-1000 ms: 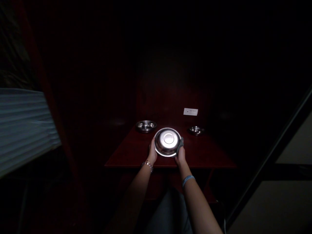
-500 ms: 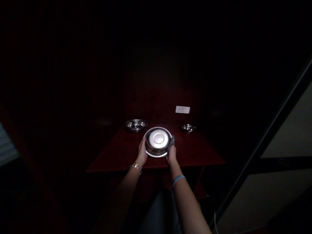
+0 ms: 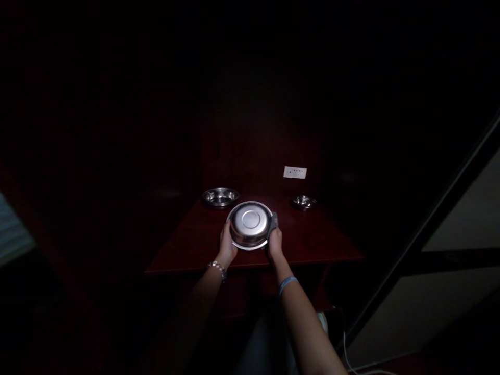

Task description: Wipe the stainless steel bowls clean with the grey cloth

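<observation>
A shiny metal bowl (image 3: 250,220) is held up over the front of the dark red table (image 3: 312,245), its underside facing me. My left hand (image 3: 227,246) grips its left rim. At its right edge is my right hand (image 3: 275,240), with a grey cloth (image 3: 272,224) between the fingers and the metal. Most fingertips are hidden behind the bowl.
A wide metal bowl (image 3: 220,198) stands at the table's back left, and a smaller metal bowl (image 3: 303,202) at the back right. A white socket panel (image 3: 295,172) is on the back wall. A white cable (image 3: 345,349) hangs at the lower right.
The held bowl has shifted slightly left relative to the table and turned a little, with both hands still on it. The whole view has also moved slightly.
</observation>
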Motion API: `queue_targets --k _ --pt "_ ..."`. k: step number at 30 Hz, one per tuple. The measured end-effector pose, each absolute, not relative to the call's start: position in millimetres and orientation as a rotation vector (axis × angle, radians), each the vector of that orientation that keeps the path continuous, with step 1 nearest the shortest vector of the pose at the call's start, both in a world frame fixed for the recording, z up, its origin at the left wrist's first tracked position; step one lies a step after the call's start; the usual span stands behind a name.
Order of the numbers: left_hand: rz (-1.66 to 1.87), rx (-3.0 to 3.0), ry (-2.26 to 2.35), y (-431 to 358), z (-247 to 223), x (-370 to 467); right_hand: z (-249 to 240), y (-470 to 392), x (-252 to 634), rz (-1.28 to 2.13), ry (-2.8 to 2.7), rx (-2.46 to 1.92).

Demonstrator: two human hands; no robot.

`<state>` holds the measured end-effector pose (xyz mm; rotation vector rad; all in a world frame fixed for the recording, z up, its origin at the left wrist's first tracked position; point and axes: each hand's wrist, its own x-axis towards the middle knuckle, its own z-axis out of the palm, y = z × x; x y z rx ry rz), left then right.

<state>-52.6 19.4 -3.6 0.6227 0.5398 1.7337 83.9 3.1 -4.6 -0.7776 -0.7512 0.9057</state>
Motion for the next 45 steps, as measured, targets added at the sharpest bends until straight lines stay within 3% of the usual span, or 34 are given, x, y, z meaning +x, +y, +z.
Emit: queue_targets --k 45 --pt "1.732 0.547 0.579 24 -6 -54 0 -1 83 0.878 -0.749 -0.839"
